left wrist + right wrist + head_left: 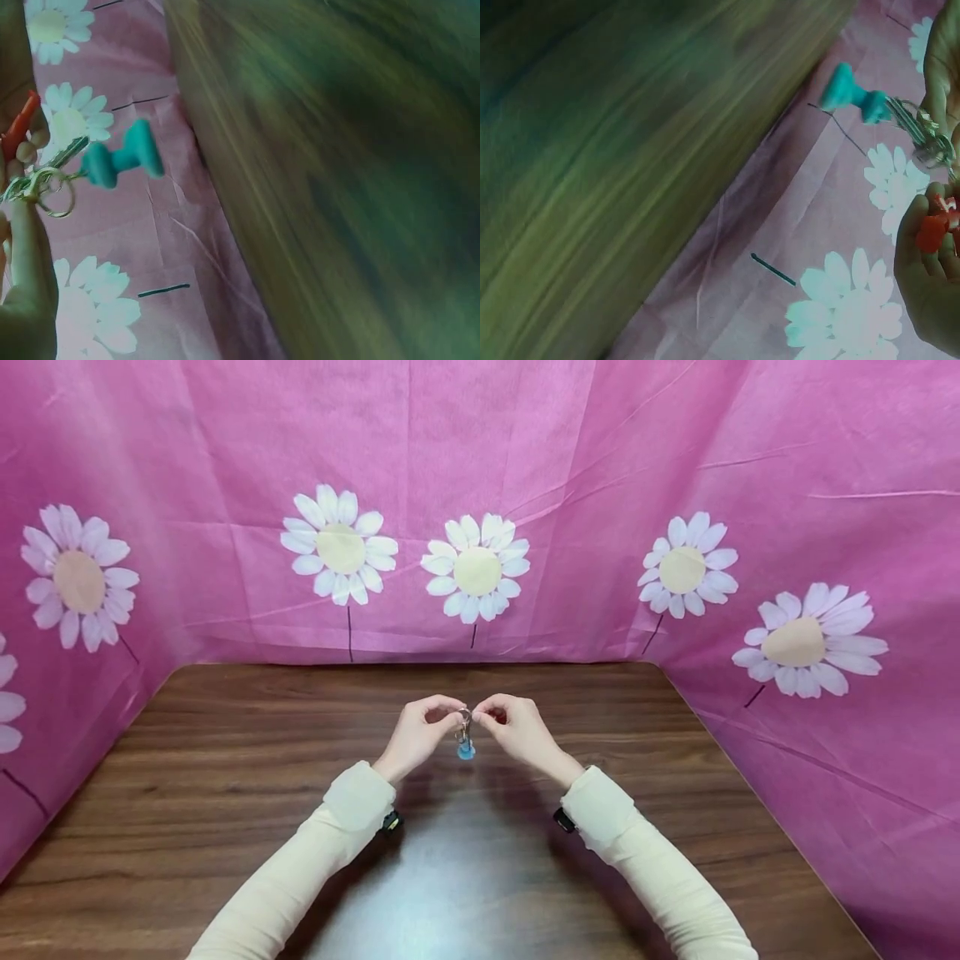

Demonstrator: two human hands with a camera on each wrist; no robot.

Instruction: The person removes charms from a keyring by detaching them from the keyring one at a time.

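Observation:
Both hands meet above the middle of a wooden table. In the left wrist view, a blue-green dumbbell-shaped charm (124,156) hangs from a metal keyring (73,201) with metal pieces bunched at it. My left hand (416,732) pinches the keyring between thumb and fingers. Close beside it, my right hand (525,732) has its thumb and fingertips together. In the right wrist view its curled fingers hold a small red-orange piece (932,234), whose kind I cannot tell. Whether that piece is joined to the ring is hidden by the fingers.
The brown wooden table (240,760) spreads beneath both forearms. Pink cloth (480,435) printed with white daisies hangs behind it and along both sides. A dark wrist device (392,821) shows under the left cuff, and another device (564,819) under the right.

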